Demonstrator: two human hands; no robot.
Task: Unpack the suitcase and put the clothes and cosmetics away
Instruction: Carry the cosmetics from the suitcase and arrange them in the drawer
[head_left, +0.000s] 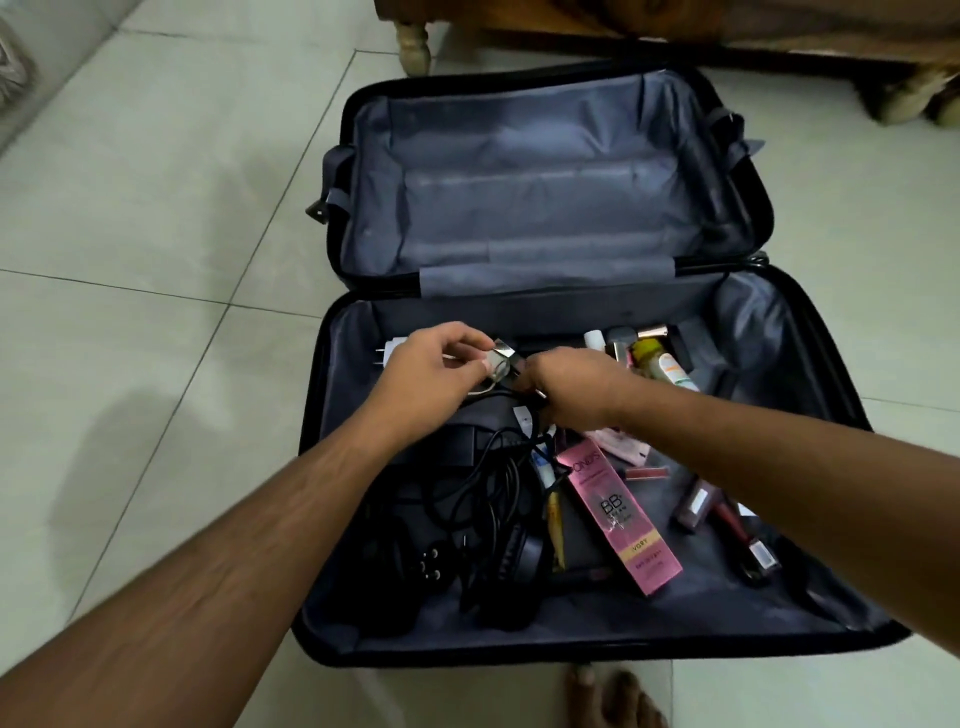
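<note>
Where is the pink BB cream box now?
The pink BB cream box lies in the suitcase's near half, right of the black cables, under the right forearm.

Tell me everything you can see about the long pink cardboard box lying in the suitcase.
The long pink cardboard box is slim and rectangular, printed with "BB" lettering, a gold band near its lower end and a partly hidden brand name on top. It looks closed and lies flat, angled diagonally, on the grey lining of the open suitcase's near half. Small cosmetics crowd its upper end, and a yellow tube lies along its left side.
</note>
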